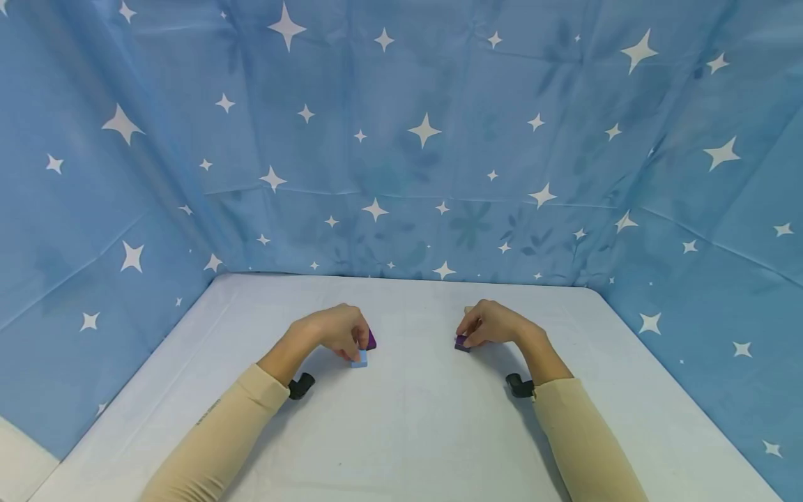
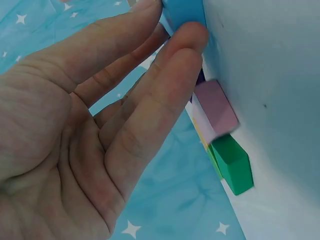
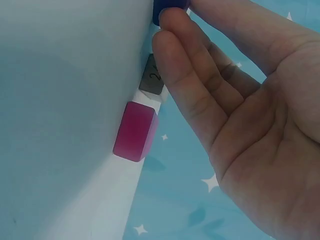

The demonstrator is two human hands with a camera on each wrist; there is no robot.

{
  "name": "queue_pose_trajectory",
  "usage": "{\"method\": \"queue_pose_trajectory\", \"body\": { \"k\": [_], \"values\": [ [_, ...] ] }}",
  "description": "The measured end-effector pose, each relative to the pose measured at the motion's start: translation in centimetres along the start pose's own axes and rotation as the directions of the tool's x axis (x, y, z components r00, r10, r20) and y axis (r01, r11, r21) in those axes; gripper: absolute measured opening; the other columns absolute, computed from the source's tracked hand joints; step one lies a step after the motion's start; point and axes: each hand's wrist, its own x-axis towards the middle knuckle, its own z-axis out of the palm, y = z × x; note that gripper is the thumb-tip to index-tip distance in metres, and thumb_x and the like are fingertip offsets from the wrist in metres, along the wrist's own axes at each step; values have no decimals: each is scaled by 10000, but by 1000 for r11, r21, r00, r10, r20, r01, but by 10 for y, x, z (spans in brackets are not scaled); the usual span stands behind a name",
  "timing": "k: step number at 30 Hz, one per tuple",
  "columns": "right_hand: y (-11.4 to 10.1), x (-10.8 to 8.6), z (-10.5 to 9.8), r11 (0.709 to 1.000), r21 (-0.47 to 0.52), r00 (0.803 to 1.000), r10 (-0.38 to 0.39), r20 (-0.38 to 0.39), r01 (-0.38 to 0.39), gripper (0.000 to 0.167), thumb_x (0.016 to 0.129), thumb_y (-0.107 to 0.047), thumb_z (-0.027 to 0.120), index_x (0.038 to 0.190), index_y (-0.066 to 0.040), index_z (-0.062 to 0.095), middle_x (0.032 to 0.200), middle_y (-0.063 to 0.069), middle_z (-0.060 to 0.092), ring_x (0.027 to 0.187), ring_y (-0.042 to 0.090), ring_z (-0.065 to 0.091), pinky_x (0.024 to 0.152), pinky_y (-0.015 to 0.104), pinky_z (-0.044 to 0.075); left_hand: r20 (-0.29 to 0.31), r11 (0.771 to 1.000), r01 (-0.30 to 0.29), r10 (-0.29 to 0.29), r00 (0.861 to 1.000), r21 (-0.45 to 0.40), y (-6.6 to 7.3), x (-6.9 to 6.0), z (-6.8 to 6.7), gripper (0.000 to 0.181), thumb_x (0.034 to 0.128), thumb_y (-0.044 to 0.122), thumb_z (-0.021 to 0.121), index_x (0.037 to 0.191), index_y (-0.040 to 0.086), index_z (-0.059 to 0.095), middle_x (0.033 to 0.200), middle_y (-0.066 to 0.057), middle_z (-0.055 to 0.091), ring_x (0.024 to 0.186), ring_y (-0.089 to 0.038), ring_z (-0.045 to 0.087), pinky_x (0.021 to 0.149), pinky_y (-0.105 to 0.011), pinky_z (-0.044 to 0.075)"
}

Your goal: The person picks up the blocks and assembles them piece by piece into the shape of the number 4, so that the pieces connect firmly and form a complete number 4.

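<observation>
My left hand [image 1: 341, 331] pinches a light blue block [image 1: 360, 360] at the tabletop, between thumb and fingers. In the left wrist view the same blue block shows at the top edge, partly cut off, by the left hand's fingertips. Just behind the left hand a purple block [image 1: 371, 341] peeks out. My right hand [image 1: 492, 324] pinches a dark purple block [image 1: 462, 344]; its end, looking dark blue in the right wrist view, sits at the top edge. Behind the right hand's fingers a beige piece [image 1: 468, 309] is mostly hidden.
Beside the left hand lie a pink block [image 2: 217, 107] and a green block [image 2: 235, 165], with a yellowish sliver behind them. Near the right hand lie a grey block [image 3: 151, 75] with a dark mark and a magenta block [image 3: 134, 131]. Blue star-patterned curtains [image 1: 401, 160] surround the white table [image 1: 414, 432].
</observation>
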Motion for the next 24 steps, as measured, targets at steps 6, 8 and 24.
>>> {"method": "queue_pose_trajectory", "body": {
  "k": [6, 8, 24],
  "values": [
    [-2, 1, 2, 1000, 17, 1000, -27, 12, 26, 220, 855, -2, 811, 1060, -81, 822, 1054, 132, 713, 927, 242, 681, 707, 259, 556, 5, 999, -41, 41, 999, 15, 8, 0, 5, 119, 821, 50, 867, 860, 91, 762, 773, 34, 732, 671, -121, 700, 652, -262, 571],
    [-2, 2, 2, 999, 25, 999, -32, 14, 32, 224, 860, 8, 803, 1070, -68, 818, 961, 89, 686, 829, 180, 649, 714, 265, 559, 6, 998, -56, 56, 998, 26, 10, 0, 7, 123, 823, 49, 865, 844, 105, 757, 753, 38, 729, 663, -120, 697, 646, -264, 561],
    [-9, 7, 10, 998, 42, 998, -53, 16, 52, 206, 872, -3, 793, 1073, -46, 810, 909, 38, 750, 756, 141, 664, 706, 296, 565, -17, 976, -197, 200, 980, 96, 22, 13, 24, 73, 890, 152, 834, 954, 164, 803, 741, 78, 695, 671, -83, 599, 645, -259, 513]
  ]
}}
